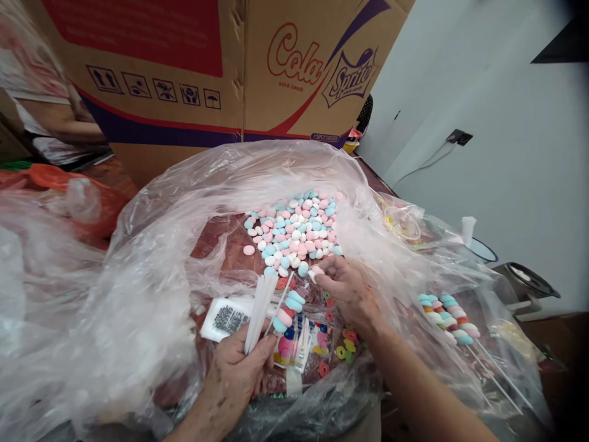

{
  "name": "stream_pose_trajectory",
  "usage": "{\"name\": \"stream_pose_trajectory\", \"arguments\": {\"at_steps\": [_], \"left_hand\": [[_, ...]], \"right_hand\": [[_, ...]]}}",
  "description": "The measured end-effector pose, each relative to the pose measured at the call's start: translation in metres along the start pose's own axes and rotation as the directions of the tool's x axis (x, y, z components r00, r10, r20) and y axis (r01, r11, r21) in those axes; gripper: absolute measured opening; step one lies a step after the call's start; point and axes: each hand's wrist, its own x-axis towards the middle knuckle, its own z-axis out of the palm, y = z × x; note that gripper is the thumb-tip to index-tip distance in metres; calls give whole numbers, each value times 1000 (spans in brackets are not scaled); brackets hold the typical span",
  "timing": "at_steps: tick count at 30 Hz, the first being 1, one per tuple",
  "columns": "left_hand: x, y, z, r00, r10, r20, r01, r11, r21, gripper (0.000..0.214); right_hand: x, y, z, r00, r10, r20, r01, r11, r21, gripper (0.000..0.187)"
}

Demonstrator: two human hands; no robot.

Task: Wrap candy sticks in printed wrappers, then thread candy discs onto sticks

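My left hand [239, 362] is closed around a bundle of thin white sticks [260, 307]. One stick leans apart from the bundle. Beside it, just above my thumb, is a short row of blue and pink candies [286, 316] with a red piece between them; how it joins a stick is hidden. My right hand [345, 288] pinches a pale pink and white candy [315, 272] at the near edge of a candy pile [294, 233]. The pile mixes pink, blue and white rounded pieces on the dark red tabletop [230, 252].
Clear plastic sheeting [151, 276] surrounds the pile. Red, yellow and green gummy rings [348, 339] and printed packets [289, 350] lie nearer. Several candy skewers [453, 319] rest at right. A large cardboard box [243, 73] stands behind; another person's arm [64, 120] shows far left.
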Motion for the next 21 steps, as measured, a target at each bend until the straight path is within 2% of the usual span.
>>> {"name": "stream_pose_trajectory", "arguments": {"at_steps": [1,3,5,8,12,14,21], "left_hand": [[1,-2,0,1000,1,5,-1,1000,3,41],[2,-6,-1,1000,5,0,-5,1000,12,41],[3,-7,-2,1000,17,-16,-16,1000,24,40],[4,-8,-2,1000,31,4,-31,999,28,39],[4,-6,-2,999,42,10,-43,998,41,38],[5,-6,-2,999,39,-6,-39,998,43,36],[5,-14,-3,999,35,-12,-34,998,48,39]], "right_hand": [[-1,-3,-1,998,57,28,-62,979,195,14],[-5,-9,-2,980,163,113,-198,824,531,21],[-8,-14,-1,964,201,173,-265,705,658,26],[-11,-17,1,955,205,214,-296,643,706,26],[-13,-18,2,949,182,258,-315,613,724,24],[-13,-18,2,953,164,254,-299,627,719,22],[-18,-14,3,975,132,178,-211,800,562,23]]}}
